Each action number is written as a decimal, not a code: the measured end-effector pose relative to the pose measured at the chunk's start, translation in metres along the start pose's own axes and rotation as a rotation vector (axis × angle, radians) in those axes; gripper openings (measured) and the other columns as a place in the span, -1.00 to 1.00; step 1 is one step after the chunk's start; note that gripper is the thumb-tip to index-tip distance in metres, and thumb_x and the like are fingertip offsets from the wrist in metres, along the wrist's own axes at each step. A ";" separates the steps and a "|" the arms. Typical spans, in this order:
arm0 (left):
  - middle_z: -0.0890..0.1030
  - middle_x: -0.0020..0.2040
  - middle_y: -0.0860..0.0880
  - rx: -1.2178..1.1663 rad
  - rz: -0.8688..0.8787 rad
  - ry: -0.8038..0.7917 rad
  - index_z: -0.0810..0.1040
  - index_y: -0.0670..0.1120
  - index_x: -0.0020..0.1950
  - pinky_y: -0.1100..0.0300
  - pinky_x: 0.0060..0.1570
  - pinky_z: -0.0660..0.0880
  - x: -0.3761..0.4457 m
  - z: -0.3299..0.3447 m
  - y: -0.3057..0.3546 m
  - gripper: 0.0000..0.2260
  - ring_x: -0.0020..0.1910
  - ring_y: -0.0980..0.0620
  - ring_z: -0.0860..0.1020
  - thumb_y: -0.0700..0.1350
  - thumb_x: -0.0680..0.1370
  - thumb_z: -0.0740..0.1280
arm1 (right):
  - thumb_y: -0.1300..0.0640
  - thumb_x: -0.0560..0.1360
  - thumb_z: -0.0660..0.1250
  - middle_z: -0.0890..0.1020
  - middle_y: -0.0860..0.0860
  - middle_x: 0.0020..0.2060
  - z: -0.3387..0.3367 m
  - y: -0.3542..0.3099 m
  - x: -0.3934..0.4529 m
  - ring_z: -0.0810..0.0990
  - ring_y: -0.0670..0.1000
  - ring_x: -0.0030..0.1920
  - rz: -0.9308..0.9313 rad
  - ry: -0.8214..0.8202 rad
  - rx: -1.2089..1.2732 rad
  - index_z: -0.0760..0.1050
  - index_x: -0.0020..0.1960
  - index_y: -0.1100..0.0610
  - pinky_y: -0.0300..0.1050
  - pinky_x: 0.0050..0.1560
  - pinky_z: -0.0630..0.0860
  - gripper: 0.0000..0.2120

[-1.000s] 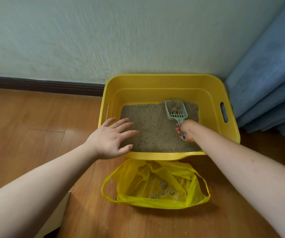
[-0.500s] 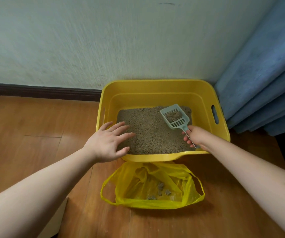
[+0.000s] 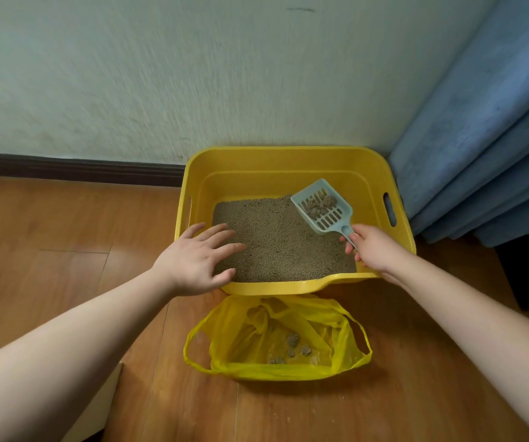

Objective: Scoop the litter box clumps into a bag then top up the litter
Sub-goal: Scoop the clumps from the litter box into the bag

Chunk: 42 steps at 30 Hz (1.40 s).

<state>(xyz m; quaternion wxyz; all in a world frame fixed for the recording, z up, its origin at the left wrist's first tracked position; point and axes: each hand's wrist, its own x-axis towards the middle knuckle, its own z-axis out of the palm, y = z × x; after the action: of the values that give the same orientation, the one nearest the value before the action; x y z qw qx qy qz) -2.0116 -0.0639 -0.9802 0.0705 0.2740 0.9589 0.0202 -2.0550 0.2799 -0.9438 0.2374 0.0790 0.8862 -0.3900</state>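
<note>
A: How are the 2 hands occupied?

B: The handle of the pale blue slotted plastic scoop (image 3: pixel 322 206) is gripped by the right hand (image 3: pixel 372 250), and the scoop is held above the grey granular litter (image 3: pixel 275 240), seemingly so that loose grains can fall through the slots. A few grey clumps (image 3: pixel 319 204) are carried in it. The left hand (image 3: pixel 196 260) is laid flat, fingers spread, over the near left rim of the yellow rectangular plastic litter box (image 3: pixel 288 161), probably to steady it.

A: And the bag?

B: The yellow thin plastic bag (image 3: pixel 275 338) is spread open on the wooden floor (image 3: pixel 65 234), just in front of the box's lowered near edge, so a short carry is needed. About 4 clumps are already seen inside it. Topping up is judged not yet begun.
</note>
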 end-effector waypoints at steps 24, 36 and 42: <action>0.27 0.52 -0.01 0.055 0.000 -0.126 0.20 0.16 0.51 -0.12 0.46 0.03 0.001 -0.007 0.006 -0.41 0.54 -0.01 0.10 0.28 0.51 -0.13 | 0.29 0.47 0.16 0.61 0.08 -0.06 0.086 0.063 -0.105 0.60 0.15 -0.06 -0.483 -0.051 -1.026 0.52 0.20 0.15 0.02 -0.15 0.51 -0.66; 0.27 0.52 0.00 0.061 -0.015 -0.120 0.21 0.18 0.51 -0.12 0.47 0.03 0.001 -0.007 0.005 -0.40 0.53 0.00 0.13 0.29 0.50 -0.15 | 0.34 0.47 0.06 0.56 0.14 -0.21 0.092 0.076 -0.114 0.50 0.18 -0.25 -0.837 0.300 -1.066 0.58 0.15 0.23 0.04 -0.24 0.40 -0.61; 0.28 0.52 0.00 0.070 -0.012 -0.121 0.22 0.17 0.51 -0.12 0.46 0.05 0.001 -0.007 0.005 -0.39 0.53 0.00 0.13 0.29 0.50 -0.15 | 0.29 0.46 0.13 0.57 0.11 -0.18 0.084 0.065 -0.110 0.51 0.17 -0.25 -0.853 0.346 -0.925 0.58 0.15 0.18 0.01 -0.24 0.39 -0.64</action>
<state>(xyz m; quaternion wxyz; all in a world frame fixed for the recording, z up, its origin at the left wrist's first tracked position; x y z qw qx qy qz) -2.0111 -0.0594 -0.9734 0.1187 0.2712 0.9547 -0.0301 -1.9071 0.2683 -0.9822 -0.0748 -0.3282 0.9416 -0.0101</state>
